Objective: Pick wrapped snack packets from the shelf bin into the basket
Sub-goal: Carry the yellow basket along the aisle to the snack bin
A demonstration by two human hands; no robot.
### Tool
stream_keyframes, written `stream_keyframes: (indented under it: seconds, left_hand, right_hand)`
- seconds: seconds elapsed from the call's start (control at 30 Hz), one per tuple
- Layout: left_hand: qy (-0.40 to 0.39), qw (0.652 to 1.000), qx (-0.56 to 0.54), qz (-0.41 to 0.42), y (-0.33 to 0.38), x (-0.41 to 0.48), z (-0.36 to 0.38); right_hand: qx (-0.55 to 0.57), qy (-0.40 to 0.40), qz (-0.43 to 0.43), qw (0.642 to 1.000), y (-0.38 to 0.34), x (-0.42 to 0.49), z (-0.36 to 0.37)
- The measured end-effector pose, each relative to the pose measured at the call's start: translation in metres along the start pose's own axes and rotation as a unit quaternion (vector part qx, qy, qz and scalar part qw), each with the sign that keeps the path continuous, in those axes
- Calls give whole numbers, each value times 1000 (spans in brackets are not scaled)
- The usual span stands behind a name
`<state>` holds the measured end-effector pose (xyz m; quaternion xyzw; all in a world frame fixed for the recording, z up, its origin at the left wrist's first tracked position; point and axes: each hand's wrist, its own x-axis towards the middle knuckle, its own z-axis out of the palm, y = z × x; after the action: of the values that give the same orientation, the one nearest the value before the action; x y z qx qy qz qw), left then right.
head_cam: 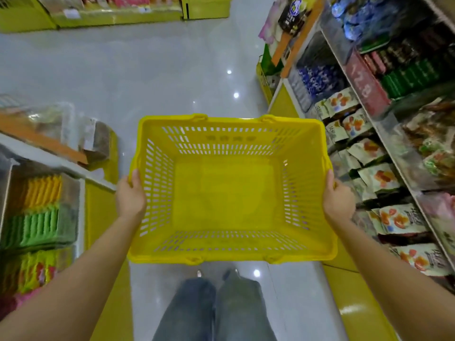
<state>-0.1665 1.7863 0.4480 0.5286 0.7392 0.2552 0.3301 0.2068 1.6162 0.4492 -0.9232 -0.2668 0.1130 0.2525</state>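
A yellow slotted plastic basket (157, 193) hangs in mid-air in front of me, level, with nothing inside. My left hand (130, 196) grips its left rim and my right hand (338, 200) grips its right rim. Wrapped snack packets (385, 177) with orange fruit pictures stand in rows on the lower shelf at the right. Orange and green packets (41, 212) fill a clear bin at the left.
Shelving (364, 77) with bins of blue, green and dark packets runs along the right. A low display (61, 148) with bagged goods stands at the left. Grey glossy aisle floor (123, 70) stretches ahead to yellow racks (110, 13). My legs (211, 308) are below the basket.
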Motion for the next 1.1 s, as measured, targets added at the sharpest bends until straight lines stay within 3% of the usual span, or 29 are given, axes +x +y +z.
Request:
stream_keyframes:
  seconds: [0.6, 0.93, 1.1]
  left_hand:
    - [-54, 996, 41, 60, 172, 258, 137]
    - [-144, 975, 84, 148, 248, 386, 183]
    - [-198, 952, 101, 209, 285, 413, 220]
  right_hand:
    - [-29, 21, 100, 994, -123, 234, 62]
    - [18, 87, 209, 974, -171, 241, 106]
    - [28, 118, 318, 940, -168, 212, 128]
